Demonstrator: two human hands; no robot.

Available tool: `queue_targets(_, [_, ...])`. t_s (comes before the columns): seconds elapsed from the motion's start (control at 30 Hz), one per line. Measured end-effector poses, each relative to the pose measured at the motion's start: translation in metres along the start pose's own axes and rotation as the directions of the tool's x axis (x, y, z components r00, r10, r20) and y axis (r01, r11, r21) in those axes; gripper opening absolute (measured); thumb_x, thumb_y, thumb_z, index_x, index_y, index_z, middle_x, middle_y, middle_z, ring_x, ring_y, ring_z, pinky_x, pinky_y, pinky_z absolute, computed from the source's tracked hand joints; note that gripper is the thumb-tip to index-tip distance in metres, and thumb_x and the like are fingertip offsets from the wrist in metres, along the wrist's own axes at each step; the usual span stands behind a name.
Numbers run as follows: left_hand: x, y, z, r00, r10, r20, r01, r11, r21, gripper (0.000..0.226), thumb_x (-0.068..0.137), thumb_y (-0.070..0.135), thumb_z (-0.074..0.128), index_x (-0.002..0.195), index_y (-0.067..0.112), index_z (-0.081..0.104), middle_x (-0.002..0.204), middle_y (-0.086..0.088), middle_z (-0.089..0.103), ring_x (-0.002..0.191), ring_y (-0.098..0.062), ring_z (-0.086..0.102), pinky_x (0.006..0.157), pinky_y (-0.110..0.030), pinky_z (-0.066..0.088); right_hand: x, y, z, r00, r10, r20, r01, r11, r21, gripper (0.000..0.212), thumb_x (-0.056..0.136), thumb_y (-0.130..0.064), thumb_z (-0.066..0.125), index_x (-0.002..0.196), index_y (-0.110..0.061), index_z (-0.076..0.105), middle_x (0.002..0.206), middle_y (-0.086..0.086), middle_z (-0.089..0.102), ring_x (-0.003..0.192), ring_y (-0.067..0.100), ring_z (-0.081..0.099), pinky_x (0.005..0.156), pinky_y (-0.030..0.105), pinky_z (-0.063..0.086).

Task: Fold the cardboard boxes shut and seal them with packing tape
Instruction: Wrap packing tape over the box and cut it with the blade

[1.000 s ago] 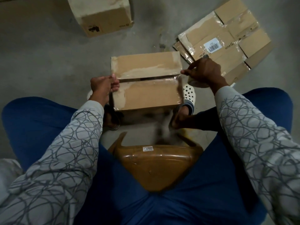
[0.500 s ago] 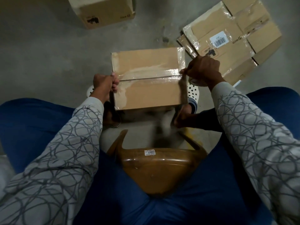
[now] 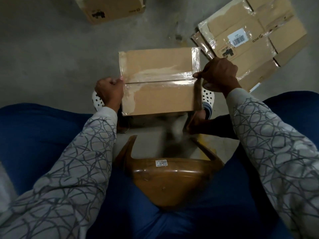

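Tape point(image 3: 155, 78) now flush w/ box point(image 3: 161, 100) seam

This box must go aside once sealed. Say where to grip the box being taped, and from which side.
Grip the box by its two short ends, one hand from the left, one from the right. The left hand and right hand reach those ends now, pinching the tape; the flat taped top offers no edge, and the near side is hidden below it.

Light: dim, flat.
Glare: pale sheen on the clear packing tape point(image 3: 162, 78) across the brown cardboard box point(image 3: 158, 62).
Blur: smeared patch beneath that box.
Edges: bowed by the wide lens.
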State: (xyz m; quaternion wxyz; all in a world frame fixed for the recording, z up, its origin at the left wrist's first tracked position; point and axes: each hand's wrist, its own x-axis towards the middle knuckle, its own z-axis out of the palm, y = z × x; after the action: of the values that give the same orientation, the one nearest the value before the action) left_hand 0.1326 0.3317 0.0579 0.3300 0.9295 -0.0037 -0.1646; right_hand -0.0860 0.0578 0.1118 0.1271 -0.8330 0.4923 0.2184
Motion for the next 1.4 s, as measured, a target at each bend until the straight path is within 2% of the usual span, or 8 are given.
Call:
queue_targets(0.13, [-0.002, -0.005, -0.002, 0.981, -0.187, 0.047, 0.193, 0.936, -0.295, 0.029, 0.068, 0.038, 0.089, 0.087, 0.017, 0.081, 0.072, 0.01, 0.073, 0.064, -0.009, 0.067, 0.061, -0.019, 0.054, -0.002, 0.007, 0.002, 0.998, -0.055, 0.02, 0.052, 0.993, 0.109, 0.062, 0.074, -0.08, 0.067, 0.105, -0.028, 0.078, 0.107, 0.013, 0.073, 0.102, 0.036, 0.067, 0.08, 0.039, 0.046])
queue_targets(0.27, [0.0, -0.014, 0.0, 0.95, -0.273, 0.15, 0.311, 0.82, -0.48, 0.026, 0.067, 0.024, 0.092, 0.087, 0.012, 0.081, 0.073, -0.001, 0.076, 0.064, -0.017, 0.072, 0.063, -0.03, 0.061, -0.003, 0.004, 0.001, 0.999, -0.053, 0.013, 0.051, 0.991, 0.127, 0.061, 0.073, -0.08, 0.068, 0.106, -0.029, 0.078, 0.11, 0.013, 0.073, 0.105, 0.037, 0.067, 0.081, 0.04, 0.046])
queue_targets(0.57, [0.0, -0.007, 0.0, 0.93, -0.272, 0.247, 0.361, 0.794, -0.488, 0.012, 0.082, 0.018, 0.083, 0.081, 0.01, 0.074, 0.059, 0.005, 0.07, 0.052, -0.006, 0.066, 0.052, -0.021, 0.054, -0.003, 0.004, 0.003, 0.997, -0.073, 0.008, 0.072, 0.99, 0.119, 0.059, 0.076, -0.076, 0.067, 0.104, -0.026, 0.078, 0.105, 0.012, 0.073, 0.101, 0.035, 0.067, 0.08, 0.039, 0.046])
queue_targets(0.83, [0.003, -0.013, -0.002, 0.791, -0.351, 0.501, 0.604, 0.579, -0.548, 0.01, 0.084, 0.012, 0.079, 0.082, 0.011, 0.07, 0.06, 0.005, 0.07, 0.047, -0.004, 0.061, 0.051, -0.02, 0.051, 0.003, 0.006, 0.006, 0.997, -0.07, 0.019, 0.067, 0.988, 0.137, 0.06, 0.075, -0.077, 0.068, 0.105, -0.027, 0.078, 0.105, 0.012, 0.073, 0.1, 0.034, 0.067, 0.086, 0.043, 0.051])
queue_targets(0.97, [0.011, -0.019, -0.004, 0.68, -0.336, 0.652, 0.727, 0.428, -0.537, 0.009, 0.087, 0.012, 0.077, 0.093, 0.007, 0.073, 0.085, -0.005, 0.077, 0.079, -0.018, 0.075, 0.083, -0.036, 0.061, 0.004, 0.007, 0.008, 0.998, -0.067, 0.011, 0.065, 0.984, 0.163, 0.059, 0.074, -0.078, 0.069, 0.105, -0.028, 0.078, 0.108, 0.012, 0.073, 0.103, 0.035, 0.067, 0.083, 0.042, 0.05])
queue_targets(1.1, [0.01, -0.012, -0.006, 0.59, -0.35, 0.728, 0.803, 0.345, -0.486, 0.011, 0.083, 0.013, 0.077, 0.091, 0.007, 0.073, 0.092, -0.009, 0.077, 0.082, -0.027, 0.076, 0.079, -0.047, 0.057, 0.005, 0.011, 0.012, 0.997, -0.075, -0.002, 0.074, 0.976, 0.206, 0.057, 0.073, -0.077, 0.07, 0.104, -0.029, 0.078, 0.107, 0.008, 0.074, 0.101, 0.03, 0.068, 0.078, 0.038, 0.051])
queue_targets(1.3, [0.027, -0.034, -0.006, 0.474, -0.403, 0.783, 0.87, 0.353, -0.345, 0.03, 0.068, 0.04, 0.089, 0.067, 0.015, 0.073, 0.084, 0.012, 0.067, 0.068, -0.01, 0.062, 0.081, -0.027, 0.05, 0.01, 0.016, 0.017, 0.996, -0.086, -0.026, 0.089, 0.976, 0.2, 0.06, 0.071, -0.081, 0.067, 0.101, -0.03, 0.079, 0.106, 0.007, 0.075, 0.107, 0.032, 0.067, 0.097, 0.049, 0.047])
queue_targets(1.4, [0.03, -0.037, -0.003, 0.49, -0.414, 0.768, 0.854, 0.405, -0.326, 0.041, 0.063, 0.045, 0.091, 0.084, 0.017, 0.072, 0.098, 0.011, 0.069, 0.082, -0.011, 0.064, 0.097, -0.032, 0.052, 0.012, 0.015, 0.019, 0.998, -0.041, -0.044, 0.048, 0.986, 0.162, 0.062, 0.07, -0.082, 0.065, 0.104, -0.032, 0.078, 0.112, 0.007, 0.074, 0.114, 0.031, 0.063, 0.107, 0.053, 0.034])
